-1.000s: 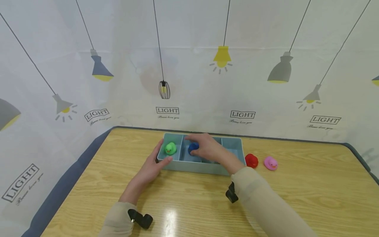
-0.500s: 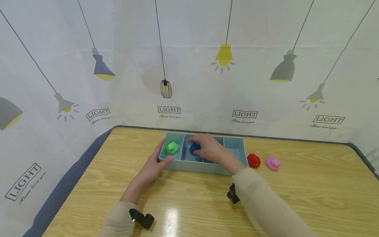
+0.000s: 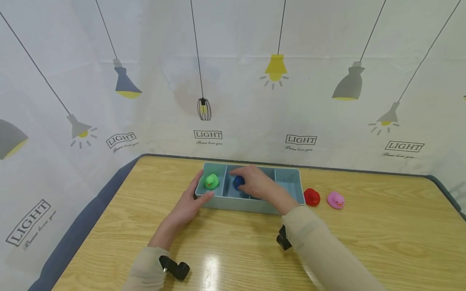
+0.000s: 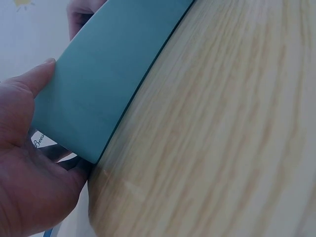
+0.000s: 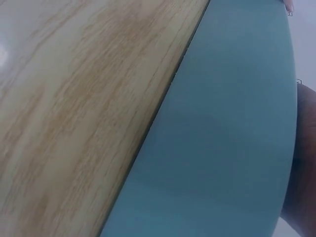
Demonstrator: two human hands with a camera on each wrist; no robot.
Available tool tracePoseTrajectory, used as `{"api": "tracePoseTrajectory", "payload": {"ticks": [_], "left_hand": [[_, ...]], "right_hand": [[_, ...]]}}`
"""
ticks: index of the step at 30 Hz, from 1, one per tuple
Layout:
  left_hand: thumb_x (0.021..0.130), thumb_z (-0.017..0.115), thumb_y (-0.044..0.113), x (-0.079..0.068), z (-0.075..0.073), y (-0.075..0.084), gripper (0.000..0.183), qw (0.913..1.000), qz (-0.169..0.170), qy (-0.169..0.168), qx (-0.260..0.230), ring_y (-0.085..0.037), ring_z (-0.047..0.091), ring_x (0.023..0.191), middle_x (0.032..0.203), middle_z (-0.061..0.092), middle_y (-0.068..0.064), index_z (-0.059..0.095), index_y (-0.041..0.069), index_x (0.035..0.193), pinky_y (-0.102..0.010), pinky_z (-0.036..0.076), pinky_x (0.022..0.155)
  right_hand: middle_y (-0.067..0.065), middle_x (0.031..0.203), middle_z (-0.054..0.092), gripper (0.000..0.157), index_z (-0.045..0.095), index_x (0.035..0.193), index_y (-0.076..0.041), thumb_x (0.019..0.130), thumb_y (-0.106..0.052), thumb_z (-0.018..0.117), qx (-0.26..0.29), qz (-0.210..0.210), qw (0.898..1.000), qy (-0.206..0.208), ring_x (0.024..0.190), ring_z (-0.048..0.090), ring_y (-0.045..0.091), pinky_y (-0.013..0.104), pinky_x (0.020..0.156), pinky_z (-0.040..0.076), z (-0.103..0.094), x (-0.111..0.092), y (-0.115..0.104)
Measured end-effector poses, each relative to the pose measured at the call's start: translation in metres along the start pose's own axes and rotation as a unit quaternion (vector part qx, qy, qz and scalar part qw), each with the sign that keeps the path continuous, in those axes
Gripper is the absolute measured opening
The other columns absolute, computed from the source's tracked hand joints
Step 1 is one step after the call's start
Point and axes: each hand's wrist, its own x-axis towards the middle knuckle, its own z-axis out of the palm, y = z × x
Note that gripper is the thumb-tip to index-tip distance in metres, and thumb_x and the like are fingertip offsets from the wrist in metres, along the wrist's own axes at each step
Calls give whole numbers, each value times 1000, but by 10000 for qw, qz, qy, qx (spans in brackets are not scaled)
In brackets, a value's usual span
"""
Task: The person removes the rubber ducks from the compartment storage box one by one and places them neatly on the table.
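Note:
A long grey-blue divided box (image 3: 240, 205) lies on the table, also filling much of both wrist views. My left hand (image 3: 187, 204) holds its left end, with the thumb at the front rim and the fingers along the end wall. A green rubber duck (image 3: 211, 182) sits in the leftmost compartment. My right hand (image 3: 256, 182) reaches down into the second compartment, thumb and fingers around a blue rubber duck (image 3: 238, 183), which is partly covered by the hand. In the right wrist view, the box's front wall hides most of that hand.
A red rubber duck (image 3: 312, 197) sits close beside the box's right end, with a pink rubber duck (image 3: 336, 200) farther right. The wooden table (image 3: 233, 250) ends at a white curtain (image 3: 240, 89) printed with lamps, behind the box.
The whole head view shifts slightly to the right at first. My right wrist shifts slightly; its fingers stay around the blue duck. The left hand keeps its hold on the box.

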Motion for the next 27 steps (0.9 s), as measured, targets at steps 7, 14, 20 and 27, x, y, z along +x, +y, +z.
{"api": "tracePoseTrajectory", "payload": {"ticks": [7,14,20,27], "left_hand": [[105,62,28,1,1,-2,80,10000,-40,38,23,-31,6,156,171,9,-10,11,32,166,-54,14,123],[105,63,29,1,1,0,80,10000,-45,35,24,-31,7,156,171,10,-10,12,31,166,-54,14,123],[104,64,29,0,1,1,82,10000,-43,15,-54,-31,7,155,171,10,-11,10,29,167,-54,15,122],[103,65,31,1,1,-2,82,10000,-25,54,-26,-30,9,155,171,11,-9,13,31,166,-53,16,123]], "right_hand": [[14,130,68,42,68,131,0,90,5,70,125,29,9999,105,125,60,31,45,108,46,3,0,2],[15,125,70,42,70,126,1,86,14,64,23,107,9999,28,122,62,31,44,106,47,2,2,-2],[15,121,71,41,72,121,3,84,18,62,-120,306,9994,-143,118,63,30,42,99,51,0,3,-6],[15,119,72,30,73,118,4,88,9,69,94,136,9998,52,116,64,31,43,101,51,3,0,-3]]}}
